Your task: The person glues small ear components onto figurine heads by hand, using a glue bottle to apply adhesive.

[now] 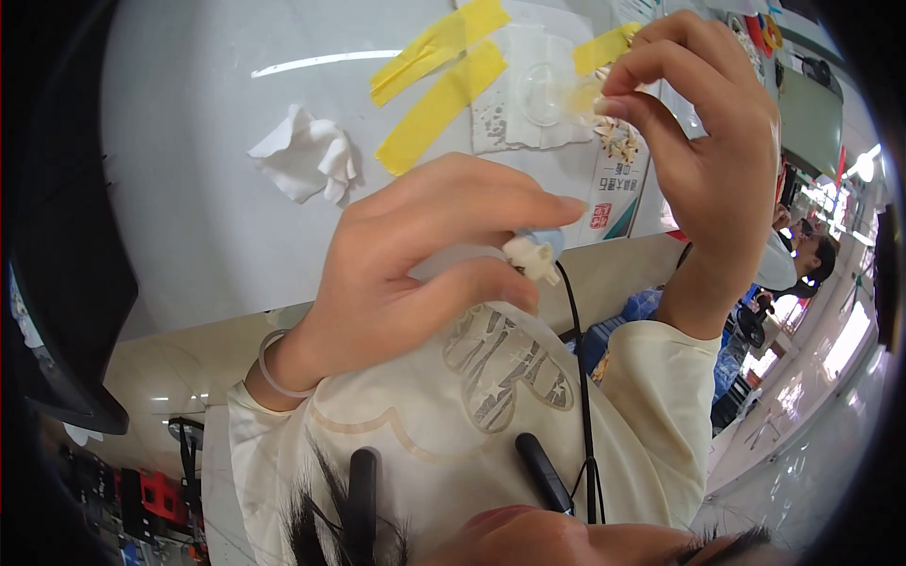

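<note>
My left hand (415, 255), with a pale band at its wrist, pinches a small cream-white and light-blue figurine (534, 255) between thumb and fingers, near the table's front edge. Farther right and higher, my right hand (708, 118) has its thumb and index finger pressed together; what they hold, if anything, is blurred and cannot be made out. Just beside those fingertips a small clear round dish (543, 94) rests on a white paper sheet (491, 127). Below the right fingertips lies a cluster of small cream pieces with dark tips (618, 141).
A crumpled white cloth (304, 156) lies on the pale table (189, 208), left of yellow tape strips (444, 104). More yellow tape (604, 47) is at the back right. A black cable (578, 358) hangs before me. Another person (802, 255) sits at the far right.
</note>
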A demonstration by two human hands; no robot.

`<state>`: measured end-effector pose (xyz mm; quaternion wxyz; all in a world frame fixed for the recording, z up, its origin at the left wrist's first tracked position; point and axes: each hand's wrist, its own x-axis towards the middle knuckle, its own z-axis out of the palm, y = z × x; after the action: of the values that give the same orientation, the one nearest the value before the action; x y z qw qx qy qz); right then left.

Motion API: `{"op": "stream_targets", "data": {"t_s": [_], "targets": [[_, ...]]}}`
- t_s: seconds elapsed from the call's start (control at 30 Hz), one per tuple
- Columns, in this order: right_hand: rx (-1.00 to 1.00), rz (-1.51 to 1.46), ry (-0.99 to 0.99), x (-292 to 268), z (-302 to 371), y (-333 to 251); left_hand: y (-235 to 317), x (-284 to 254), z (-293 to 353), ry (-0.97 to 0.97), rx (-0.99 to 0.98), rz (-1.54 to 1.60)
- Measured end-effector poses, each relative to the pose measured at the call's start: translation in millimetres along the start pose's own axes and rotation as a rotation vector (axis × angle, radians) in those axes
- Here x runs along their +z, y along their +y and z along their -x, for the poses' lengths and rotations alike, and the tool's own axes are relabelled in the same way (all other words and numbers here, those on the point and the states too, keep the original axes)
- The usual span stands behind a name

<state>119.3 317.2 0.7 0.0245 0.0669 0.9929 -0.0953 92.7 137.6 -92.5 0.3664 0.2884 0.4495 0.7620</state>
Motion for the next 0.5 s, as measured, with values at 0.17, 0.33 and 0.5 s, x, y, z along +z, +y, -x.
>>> {"op": "stream_targets", "data": {"t_s": [0.17, 0.33, 0.5], "targets": [[-0.229, -0.014, 0.111, 11.9, -0.1, 7.8, 7.6, 0.1, -4.3, -0.047, -0.074, -0.066], [-0.134, -0.009, 0.013, 6.1, 2.7, 10.6, -1.8, 0.7, -0.6, -0.03, -0.011, -0.014], [-0.143, -0.166, 0.14, 10.3, 11.2, 13.6, -4.2, -1.3, 3.5, 0.016, -0.071, 0.151]]}}
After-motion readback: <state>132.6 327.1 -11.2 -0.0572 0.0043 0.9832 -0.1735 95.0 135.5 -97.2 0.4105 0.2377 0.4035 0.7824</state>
